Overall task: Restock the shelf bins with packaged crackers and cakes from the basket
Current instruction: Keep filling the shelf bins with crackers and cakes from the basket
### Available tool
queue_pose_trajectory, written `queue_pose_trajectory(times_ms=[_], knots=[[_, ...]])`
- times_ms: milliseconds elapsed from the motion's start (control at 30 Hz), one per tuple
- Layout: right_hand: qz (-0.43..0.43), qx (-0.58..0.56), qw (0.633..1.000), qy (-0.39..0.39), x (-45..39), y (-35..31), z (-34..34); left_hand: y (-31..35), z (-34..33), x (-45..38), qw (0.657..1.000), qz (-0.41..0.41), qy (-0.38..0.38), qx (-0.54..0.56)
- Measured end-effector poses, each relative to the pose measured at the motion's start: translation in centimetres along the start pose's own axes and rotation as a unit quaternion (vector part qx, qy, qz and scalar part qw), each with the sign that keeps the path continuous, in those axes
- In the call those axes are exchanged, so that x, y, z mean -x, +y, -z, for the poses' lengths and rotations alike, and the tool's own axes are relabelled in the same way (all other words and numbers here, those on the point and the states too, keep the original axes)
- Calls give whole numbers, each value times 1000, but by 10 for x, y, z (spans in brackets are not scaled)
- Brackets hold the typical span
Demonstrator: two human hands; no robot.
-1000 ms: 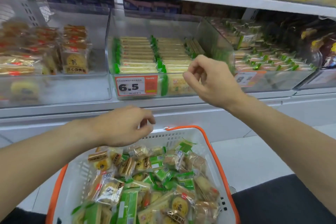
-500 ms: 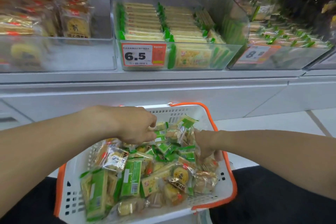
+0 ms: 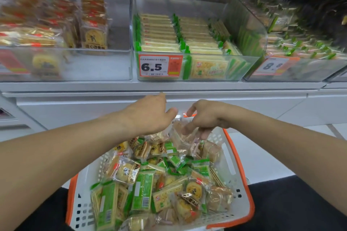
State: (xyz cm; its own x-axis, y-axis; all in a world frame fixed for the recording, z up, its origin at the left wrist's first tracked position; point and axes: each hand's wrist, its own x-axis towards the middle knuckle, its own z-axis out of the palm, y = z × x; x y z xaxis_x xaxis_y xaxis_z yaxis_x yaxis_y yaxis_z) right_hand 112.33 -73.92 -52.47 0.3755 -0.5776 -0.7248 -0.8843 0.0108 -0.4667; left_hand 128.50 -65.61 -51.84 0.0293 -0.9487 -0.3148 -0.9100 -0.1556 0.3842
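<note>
- Right hand (image 3: pixel 203 118): palm down over the basket's far end, fingers curled downward, pinching a clear-wrapped brown cake packet (image 3: pixel 181 131) at the top of the pile.
- Left hand (image 3: pixel 150 113): back up, fingers tucked under and hidden; cannot tell whether it holds anything. It hangs just beside the right hand, above the packets.
- Both forearms reach forward from the lower corners and converge.
- White basket (image 3: pixel 236 178), orange rim, heaped with green cracker packs (image 3: pixel 141 193) and round cakes.
- Middle shelf bin (image 3: pixel 244 30), tagged 6.5, holds rows of green crackers.
</note>
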Motion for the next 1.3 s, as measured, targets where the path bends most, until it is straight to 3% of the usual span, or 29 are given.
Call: queue_pose_trajectory(times_ms=[133, 200, 300, 333, 433, 533, 633, 700, 800, 933, 1000, 1100, 1233, 1300], knots=[[88, -151, 984, 29, 22, -16, 6, 5, 6, -4, 965, 121, -56, 226], [153, -140, 975, 75, 29, -18, 9, 3, 12, -2, 910, 159, -50, 380], [275, -27, 948, 156, 35, -14, 16, 5, 21, 4, 802, 163, -50, 573], [308, 3, 937, 167, 36, -13, 19, 5, 22, 4, 777, 154, -54, 608], [393, 51, 895, 204, 37, -10, 30, 6, 27, 4, 748, 127, -64, 648], [377, 64, 883, 271, 38, -10, 42, 5, 31, 2, 723, 118, -41, 680], [265, 10, 930, 256, 35, -4, 49, 5, 33, 0, 729, 110, -22, 676], [205, -122, 957, 165, 33, 2, 54, 4, 34, 0, 729, 100, -31, 676], [142, -307, 941, 24, 38, 2, 57, 4, 37, 1, 749, 82, -44, 656], [137, -410, 902, 15, 41, -4, 60, 3, 34, 4, 788, 72, -24, 611], [173, -382, 908, 15, 41, -7, 61, 1, 32, 4, 795, 72, -12, 602], [270, -246, 929, 53, 39, -8, 57, -2, 33, 6, 810, 58, -18, 583], [362, -216, 899, 119, 38, -14, 45, -5, 40, 15, 816, 25, -74, 573], [381, -209, 890, 139, 40, -19, 42, -10, 47, 20, 824, 19, -46, 565]])
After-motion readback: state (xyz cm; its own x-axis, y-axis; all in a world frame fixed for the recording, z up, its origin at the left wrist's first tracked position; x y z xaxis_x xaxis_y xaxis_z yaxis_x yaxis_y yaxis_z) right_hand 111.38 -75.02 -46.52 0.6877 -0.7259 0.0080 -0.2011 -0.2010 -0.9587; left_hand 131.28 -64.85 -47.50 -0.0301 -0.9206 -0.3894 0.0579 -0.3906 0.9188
